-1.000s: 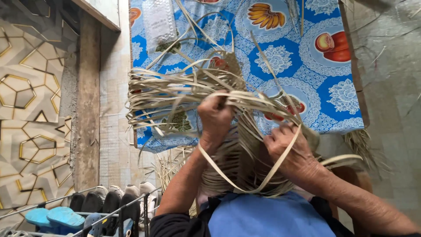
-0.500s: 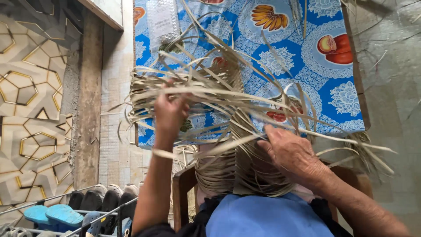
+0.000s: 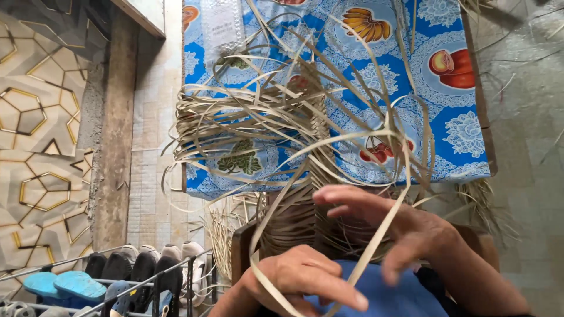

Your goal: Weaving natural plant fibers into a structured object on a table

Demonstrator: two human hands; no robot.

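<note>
A half-woven piece of pale dried leaf strips (image 3: 296, 220) lies in my lap, and its loose ends (image 3: 247, 111) fan out over the table edge. My left hand (image 3: 305, 279) is low in front of my blue top, fingers pointing right, closed loosely around one long strip (image 3: 376, 240) that loops under it and rises to the right. My right hand (image 3: 393, 226) hovers just above the woven part with its fingers spread apart; the looping strip crosses in front of them.
A table with a blue fruit-print cloth (image 3: 452, 129) stands right ahead, with a clear plastic packet (image 3: 220, 26) on it. A wooden chair frame (image 3: 239, 252) is at my left knee. A shoe rack (image 3: 135, 276) sits lower left beside a patterned wall (image 3: 41, 147).
My left hand has let go of the spread strips out on the left and dropped to my lap with one strip. My right hand has lifted off the weave and opened its fingers.
</note>
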